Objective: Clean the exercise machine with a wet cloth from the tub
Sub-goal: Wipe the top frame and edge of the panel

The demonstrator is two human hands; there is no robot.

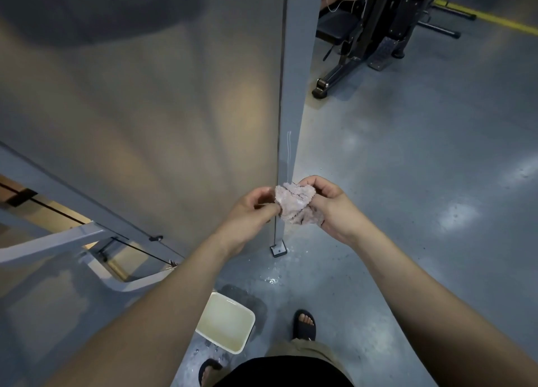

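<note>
Pinched the wet pink cloth (294, 204) between left hand (251, 211) and right hand (332, 209), probably to unfold it for wiping. Held just before the machine's grey panel (174, 118), with the tub (225, 324) well below both hands.

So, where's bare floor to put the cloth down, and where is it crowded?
Bare floor lies right of the grey post, up to the black machine. Crowded by the feet: tub, sandals, puddle. The left hand and right hand grip the cloth.
</note>
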